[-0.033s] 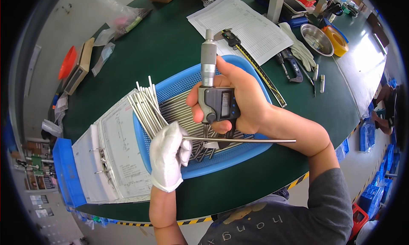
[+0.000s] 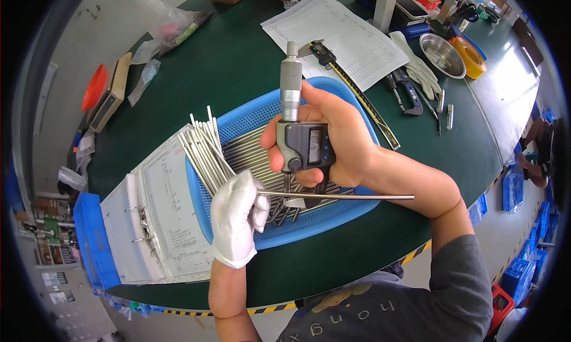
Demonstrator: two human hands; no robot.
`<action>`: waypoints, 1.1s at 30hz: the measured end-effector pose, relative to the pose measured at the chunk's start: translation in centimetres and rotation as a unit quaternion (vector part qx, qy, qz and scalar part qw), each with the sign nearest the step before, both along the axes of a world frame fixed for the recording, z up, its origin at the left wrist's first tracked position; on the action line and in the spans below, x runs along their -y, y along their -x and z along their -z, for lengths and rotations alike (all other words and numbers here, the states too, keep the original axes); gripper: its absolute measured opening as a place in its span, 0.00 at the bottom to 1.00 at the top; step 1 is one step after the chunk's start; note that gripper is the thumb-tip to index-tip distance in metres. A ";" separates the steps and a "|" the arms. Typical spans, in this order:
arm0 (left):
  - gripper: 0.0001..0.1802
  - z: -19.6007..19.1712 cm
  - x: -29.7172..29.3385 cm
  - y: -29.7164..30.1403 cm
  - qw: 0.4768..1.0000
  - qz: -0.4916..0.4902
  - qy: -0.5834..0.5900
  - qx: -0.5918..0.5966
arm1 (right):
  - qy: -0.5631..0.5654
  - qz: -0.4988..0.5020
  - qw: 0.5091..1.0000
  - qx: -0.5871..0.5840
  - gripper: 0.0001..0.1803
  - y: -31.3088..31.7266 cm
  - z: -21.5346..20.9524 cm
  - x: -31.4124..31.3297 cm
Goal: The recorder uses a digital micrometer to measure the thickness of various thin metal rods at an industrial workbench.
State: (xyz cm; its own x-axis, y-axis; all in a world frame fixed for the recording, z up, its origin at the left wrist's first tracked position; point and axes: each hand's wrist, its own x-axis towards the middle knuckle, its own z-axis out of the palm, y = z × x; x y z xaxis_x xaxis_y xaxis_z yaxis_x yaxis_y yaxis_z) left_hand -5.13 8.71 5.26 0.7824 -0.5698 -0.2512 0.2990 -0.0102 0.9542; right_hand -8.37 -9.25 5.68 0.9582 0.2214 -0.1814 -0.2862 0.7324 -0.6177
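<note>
My left hand (image 2: 237, 220), in a white glove, is closed on one end of a thin metal rod (image 2: 363, 196). This rod runs out level to the right and passes through the measuring gap of a digital micrometer (image 2: 291, 80). My bare right hand (image 2: 342, 134) wraps round the micrometer's frame, holding it upright with the thimble on top and its small display facing up. Under both hands is a blue plastic basket (image 2: 247, 119) holding many metal rods (image 2: 247, 150). A bundle of rods (image 2: 203, 151) lies across the basket's left rim, close to my gloved hand.
An open ring binder (image 2: 172, 217) lies left of the basket. Beyond the basket are paper sheets (image 2: 351, 35) and a digital caliper (image 2: 351, 83). Further right are a white glove (image 2: 419, 68), a second micrometer (image 2: 407, 95) and a metal bowl (image 2: 443, 53). A scale (image 2: 110, 95) stands far left.
My gloved left hand and the rod have shifted very slightly to the right. The micrometer in my right hand stays practically in place.
</note>
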 end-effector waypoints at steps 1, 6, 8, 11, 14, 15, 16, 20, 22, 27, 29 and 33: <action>0.17 0.0 0.0 0.0 1.000 0.000 0.000 0.000 | 0.000 0.000 1.000 0.000 0.35 0.0 0.0 0.0; 0.16 0.3 0.1 0.2 1.000 -0.003 0.003 -0.016 | -0.001 0.007 1.000 0.011 0.34 0.0 0.1 -0.2; 0.17 0.2 0.2 0.2 1.000 0.002 0.003 -0.012 | 0.025 0.012 0.999 0.021 0.35 -0.1 0.1 -0.1; 0.17 0.3 0.1 0.0 1.000 0.016 0.001 -0.006 | 0.056 0.017 0.998 0.032 0.36 -0.2 0.2 -0.1; 0.17 0.7 -0.2 -0.3 0.999 0.031 0.014 -0.008 | 0.053 0.013 0.998 0.031 0.36 -0.2 0.5 -0.1; 0.17 0.8 -0.3 -0.4 0.999 0.037 0.028 -0.012 | 0.045 0.008 0.999 0.026 0.37 -0.2 0.5 0.0; 0.17 0.6 -0.2 -0.4 0.998 0.048 0.030 -0.001 | 0.044 0.007 0.999 0.027 0.37 -0.2 0.5 -0.1; 0.18 0.3 -0.2 -0.4 0.999 0.050 0.021 -0.004 | 0.019 -0.002 1.000 0.018 0.38 -0.1 0.3 -0.2; 0.20 0.0 0.3 -0.1 0.999 0.033 0.006 0.005 | -0.001 -0.007 1.000 0.007 0.35 0.1 0.0 0.1; 0.22 0.1 0.6 0.3 0.998 0.057 -0.013 0.013 | -0.016 -0.008 1.000 0.013 0.34 0.0 0.3 -0.2; 0.23 -0.1 0.8 0.5 0.999 0.044 -0.025 0.004 | -0.018 -0.010 1.000 0.016 0.34 0.0 0.4 -0.2; 0.23 0.1 0.6 0.4 0.999 0.049 -0.022 0.010 | -0.015 -0.007 1.000 0.021 0.35 0.0 0.4 -0.3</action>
State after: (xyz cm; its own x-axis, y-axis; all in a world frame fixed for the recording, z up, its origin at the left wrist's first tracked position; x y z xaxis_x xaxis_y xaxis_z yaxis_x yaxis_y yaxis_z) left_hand -5.53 8.11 5.12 0.7288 -0.6326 -0.2621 0.2754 -0.0797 0.9580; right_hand -8.39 -8.96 5.29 0.9617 0.2396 -0.1334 -0.2704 0.7466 -0.6079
